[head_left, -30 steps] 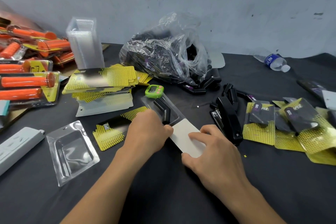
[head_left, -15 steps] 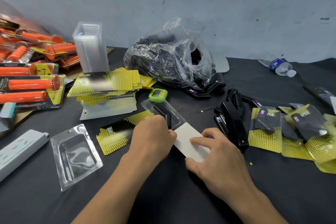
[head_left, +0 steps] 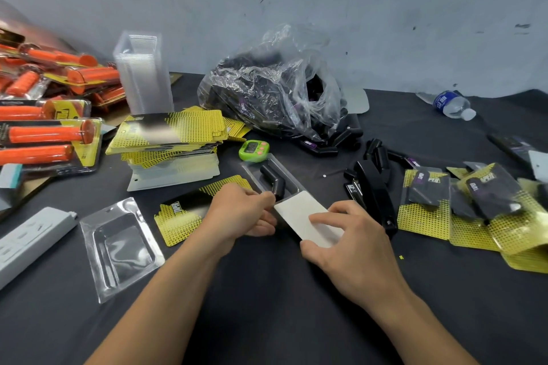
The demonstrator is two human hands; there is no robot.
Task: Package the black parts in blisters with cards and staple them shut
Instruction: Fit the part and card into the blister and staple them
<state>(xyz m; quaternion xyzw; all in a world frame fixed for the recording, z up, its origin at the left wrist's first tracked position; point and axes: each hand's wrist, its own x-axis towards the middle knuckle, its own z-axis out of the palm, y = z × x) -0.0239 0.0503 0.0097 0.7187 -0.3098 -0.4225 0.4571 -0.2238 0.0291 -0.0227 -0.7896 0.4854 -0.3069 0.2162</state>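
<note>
A clear blister [head_left: 292, 185] lies on the black table at centre with a bent black part [head_left: 274, 181] in its pocket. My left hand [head_left: 240, 213] pinches the blister's near left edge beside the part. A card [head_left: 296, 213], white back up, lies with its far end at the blister's near end. My right hand [head_left: 353, 243] holds that card, fingers on top and thumb at its near edge. A black stapler [head_left: 375, 195] lies just right of my right hand. A clear bag [head_left: 275, 98] full of black parts sits behind.
Yellow cards are stacked [head_left: 169, 133] at left, with one loose card [head_left: 181, 216] and an empty blister [head_left: 118, 246] nearer me. Finished packs [head_left: 474, 207] pile at right. Also here: a blister stack [head_left: 142, 74], green timer [head_left: 254, 150], power strip [head_left: 26, 243], orange-handled packs [head_left: 44, 133], water bottle [head_left: 452, 104].
My head has tipped up a little, so everything sits lower in view. Both hands keep their hold on the blister and the card, with hardly any movement.
</note>
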